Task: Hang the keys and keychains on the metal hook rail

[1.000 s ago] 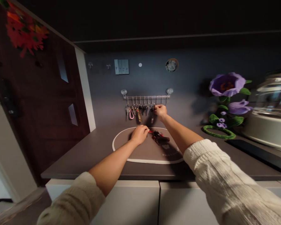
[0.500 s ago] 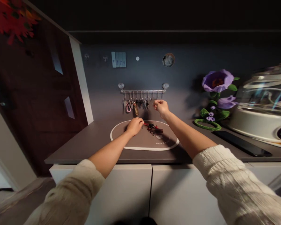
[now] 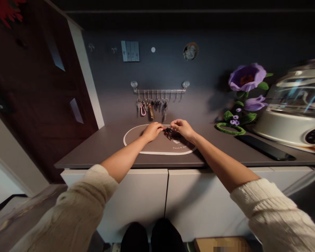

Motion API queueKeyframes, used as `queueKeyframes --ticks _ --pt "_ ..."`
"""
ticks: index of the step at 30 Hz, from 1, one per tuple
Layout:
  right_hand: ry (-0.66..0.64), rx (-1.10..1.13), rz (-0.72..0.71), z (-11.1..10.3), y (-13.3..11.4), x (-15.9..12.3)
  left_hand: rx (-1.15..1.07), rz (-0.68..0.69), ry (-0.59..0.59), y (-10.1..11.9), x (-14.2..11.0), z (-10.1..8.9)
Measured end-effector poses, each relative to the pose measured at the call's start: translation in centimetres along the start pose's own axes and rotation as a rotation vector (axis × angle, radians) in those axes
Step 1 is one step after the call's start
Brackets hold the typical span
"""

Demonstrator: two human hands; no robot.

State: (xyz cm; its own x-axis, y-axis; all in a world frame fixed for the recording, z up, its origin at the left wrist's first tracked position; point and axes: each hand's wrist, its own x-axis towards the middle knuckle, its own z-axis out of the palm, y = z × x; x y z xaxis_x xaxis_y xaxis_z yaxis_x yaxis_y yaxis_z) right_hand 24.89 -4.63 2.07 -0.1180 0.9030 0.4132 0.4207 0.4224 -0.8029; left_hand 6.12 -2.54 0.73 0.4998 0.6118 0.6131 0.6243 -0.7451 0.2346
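The bunch of keys (image 3: 168,133) lies between left hand (image 3: 152,132) and right hand (image 3: 183,128), close to both, toward the mat (image 3: 157,144)'s far edge. Both hands are curled; whether they grasp it, I cannot tell.

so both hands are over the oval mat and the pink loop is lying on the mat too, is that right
Not quite: the pink loop hangs from the clear hook rail on the wall, as the head view shows. Both the left hand and right hand are indeed over the oval mat.
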Motion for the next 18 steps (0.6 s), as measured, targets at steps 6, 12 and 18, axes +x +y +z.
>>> queueKeyframes --ticks 6,12,18 --pt "-0.03 -0.447 -0.047 -0.56 0.94 -0.44 -0.006 0.031 -0.078 -0.29 0.24 0.72" --pt "-0.105 -0.619 -0.08 -0.49 1.09 -0.16 0.07 0.104 -0.149 -0.03 0.33 1.04" --pt "-0.117 -0.588 -0.059 -0.4 1.33 -0.01 0.108 0.112 -0.199 0.33 0.4 0.75"
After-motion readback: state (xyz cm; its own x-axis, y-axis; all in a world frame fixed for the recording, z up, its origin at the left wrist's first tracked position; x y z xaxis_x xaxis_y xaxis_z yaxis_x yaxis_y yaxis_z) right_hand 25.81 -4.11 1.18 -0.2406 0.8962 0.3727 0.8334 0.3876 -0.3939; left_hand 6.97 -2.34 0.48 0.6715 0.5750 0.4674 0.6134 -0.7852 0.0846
